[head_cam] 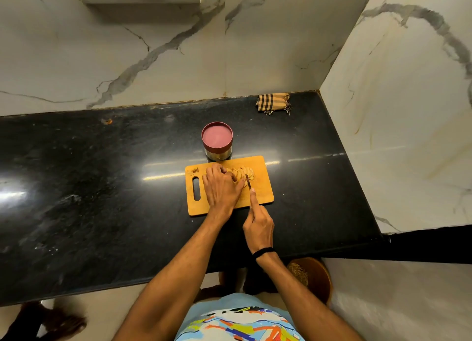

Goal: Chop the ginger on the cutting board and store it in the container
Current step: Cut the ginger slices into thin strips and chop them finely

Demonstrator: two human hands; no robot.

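Observation:
A wooden cutting board (263, 192) lies on the black counter. Pale ginger slices (242, 173) sit on its far half, with a few small scraps (195, 170) near its far left corner. My left hand (221, 187) rests over the ginger, its curled fingers holding the pieces down. My right hand (258, 225) grips a knife (248, 181), the index finger stretched along the blade's back; the blade is on the ginger right beside my left fingers. A steel container (217, 141) with a pink lid on stands just behind the board.
A folded checked cloth (273, 102) lies at the back right of the black counter (102, 187). Marble walls close off the back and the right side. A brown round bin (310, 276) stands on the floor below the counter's front edge.

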